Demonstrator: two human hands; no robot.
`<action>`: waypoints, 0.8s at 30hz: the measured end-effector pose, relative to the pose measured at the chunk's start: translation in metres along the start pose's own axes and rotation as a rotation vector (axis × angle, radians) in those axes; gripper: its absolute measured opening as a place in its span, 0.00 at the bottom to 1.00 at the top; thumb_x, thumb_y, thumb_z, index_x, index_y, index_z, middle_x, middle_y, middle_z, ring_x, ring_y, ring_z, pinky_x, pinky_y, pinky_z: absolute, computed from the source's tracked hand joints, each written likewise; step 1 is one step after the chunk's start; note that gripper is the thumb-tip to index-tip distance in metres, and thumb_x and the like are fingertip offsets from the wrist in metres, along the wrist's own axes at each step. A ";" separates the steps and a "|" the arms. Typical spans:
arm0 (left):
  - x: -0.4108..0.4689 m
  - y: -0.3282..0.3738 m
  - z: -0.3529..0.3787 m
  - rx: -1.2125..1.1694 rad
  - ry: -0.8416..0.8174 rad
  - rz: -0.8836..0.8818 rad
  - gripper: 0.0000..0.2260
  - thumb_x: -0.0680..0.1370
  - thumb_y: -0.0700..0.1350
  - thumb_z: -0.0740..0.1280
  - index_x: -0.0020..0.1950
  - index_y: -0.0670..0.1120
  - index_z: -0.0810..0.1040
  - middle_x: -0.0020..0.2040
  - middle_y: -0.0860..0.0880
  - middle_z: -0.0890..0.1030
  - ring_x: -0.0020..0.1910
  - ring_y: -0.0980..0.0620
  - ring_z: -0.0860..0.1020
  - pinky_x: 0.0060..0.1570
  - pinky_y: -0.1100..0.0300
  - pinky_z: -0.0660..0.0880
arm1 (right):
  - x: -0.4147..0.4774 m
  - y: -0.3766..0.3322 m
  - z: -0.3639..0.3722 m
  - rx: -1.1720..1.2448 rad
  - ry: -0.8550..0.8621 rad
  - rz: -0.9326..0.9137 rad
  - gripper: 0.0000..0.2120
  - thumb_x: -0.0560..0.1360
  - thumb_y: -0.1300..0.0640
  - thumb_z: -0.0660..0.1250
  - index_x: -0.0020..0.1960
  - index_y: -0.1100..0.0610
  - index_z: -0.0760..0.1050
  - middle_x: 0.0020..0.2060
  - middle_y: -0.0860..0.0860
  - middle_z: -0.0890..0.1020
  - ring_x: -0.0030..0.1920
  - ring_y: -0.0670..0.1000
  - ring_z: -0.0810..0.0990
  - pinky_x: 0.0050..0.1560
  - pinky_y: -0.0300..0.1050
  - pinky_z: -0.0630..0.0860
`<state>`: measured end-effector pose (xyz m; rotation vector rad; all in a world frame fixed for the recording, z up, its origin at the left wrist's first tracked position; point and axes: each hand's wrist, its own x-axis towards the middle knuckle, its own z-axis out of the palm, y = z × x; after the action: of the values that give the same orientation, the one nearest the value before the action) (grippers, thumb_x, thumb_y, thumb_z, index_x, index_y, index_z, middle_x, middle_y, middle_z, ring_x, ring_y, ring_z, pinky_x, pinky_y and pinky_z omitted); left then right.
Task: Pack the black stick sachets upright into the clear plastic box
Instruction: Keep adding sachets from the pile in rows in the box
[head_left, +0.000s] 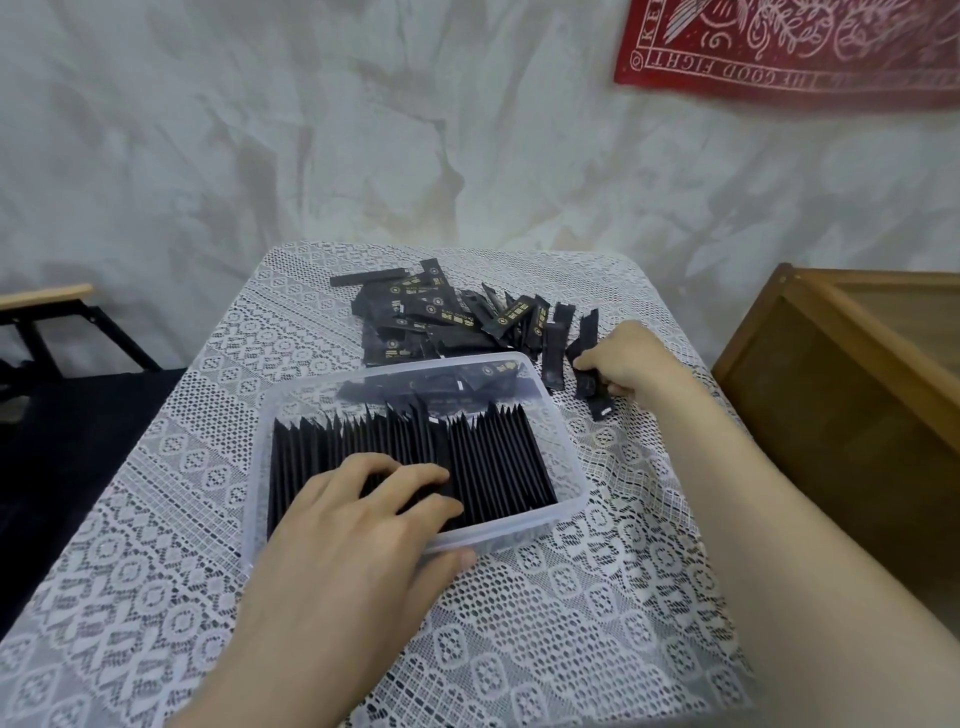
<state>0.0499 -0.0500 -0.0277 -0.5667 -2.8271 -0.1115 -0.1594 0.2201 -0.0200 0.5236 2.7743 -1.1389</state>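
A clear plastic box (574, 470) sits mid-table, holding a dense row of black stick sachets (498, 457) standing on edge. My left hand (363, 525) rests on the near left part of that row, fingers spread over the sachet tops, thumb against the box's front wall. A loose heap of black sachets (441, 317) lies on the table beyond the box. My right hand (623, 364) is to the right of the box's far corner, fingers closed on a sachet (586, 384) at the heap's right edge.
The table wears a white lace cloth (519, 623). A wooden cabinet (841, 395) stands close on the right. A dark bench (62, 395) is on the left. A red banner (789, 47) hangs on the wall behind.
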 end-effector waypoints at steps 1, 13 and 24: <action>0.000 0.000 0.000 0.001 -0.002 -0.002 0.20 0.75 0.66 0.58 0.54 0.59 0.84 0.58 0.62 0.81 0.56 0.51 0.77 0.49 0.51 0.78 | -0.001 0.001 -0.002 -0.004 0.024 -0.016 0.16 0.75 0.59 0.75 0.37 0.58 0.68 0.28 0.57 0.74 0.27 0.54 0.71 0.38 0.49 0.71; 0.000 0.000 -0.001 0.008 -0.034 -0.016 0.21 0.75 0.67 0.57 0.54 0.59 0.84 0.59 0.62 0.81 0.57 0.51 0.77 0.49 0.51 0.78 | 0.000 -0.023 0.022 -0.031 -0.063 -0.093 0.11 0.75 0.57 0.76 0.48 0.61 0.75 0.36 0.58 0.81 0.38 0.56 0.80 0.46 0.50 0.77; 0.001 0.001 0.000 0.009 -0.033 -0.019 0.20 0.75 0.66 0.58 0.54 0.60 0.84 0.59 0.63 0.80 0.57 0.51 0.77 0.49 0.52 0.77 | -0.002 -0.015 0.018 0.084 -0.110 -0.079 0.15 0.73 0.61 0.76 0.36 0.57 0.70 0.30 0.55 0.76 0.32 0.55 0.74 0.36 0.49 0.74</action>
<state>0.0495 -0.0492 -0.0271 -0.5447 -2.8642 -0.0936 -0.1639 0.1968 -0.0225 0.3493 2.6845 -1.2654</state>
